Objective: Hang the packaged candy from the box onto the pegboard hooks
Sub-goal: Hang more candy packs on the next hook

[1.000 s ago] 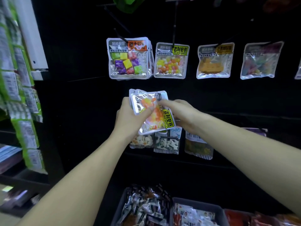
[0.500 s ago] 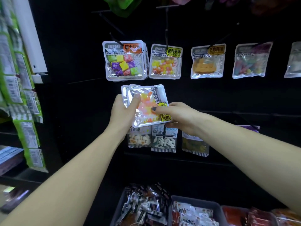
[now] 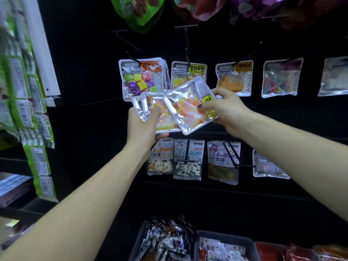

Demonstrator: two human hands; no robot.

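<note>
My left hand (image 3: 143,127) grips a small stack of silvery candy packets (image 3: 152,108) with orange and yellow sweets. My right hand (image 3: 224,112) pinches one such candy packet (image 3: 188,106) by its yellow-labelled end, tilted and fanned off the stack. Both are raised in front of the black pegboard (image 3: 90,63). Just above hangs a matching packet (image 3: 188,72) on a black hook (image 3: 186,48). The grey box (image 3: 250,243) with more packets sits at the bottom.
Other candy bags hang in a row: cube sweets (image 3: 141,78), orange gummies (image 3: 233,78), pastel sweets (image 3: 281,78). A lower row of striped bags (image 3: 187,161) hangs below my hands. Green packs (image 3: 35,129) hang at left. A bin of dark wrappers (image 3: 165,242) sits beside the box.
Both hands rose toward the upper row. My right hand has pulled one packet sideways off the stack and tilted it. The view moved closer to the board.
</note>
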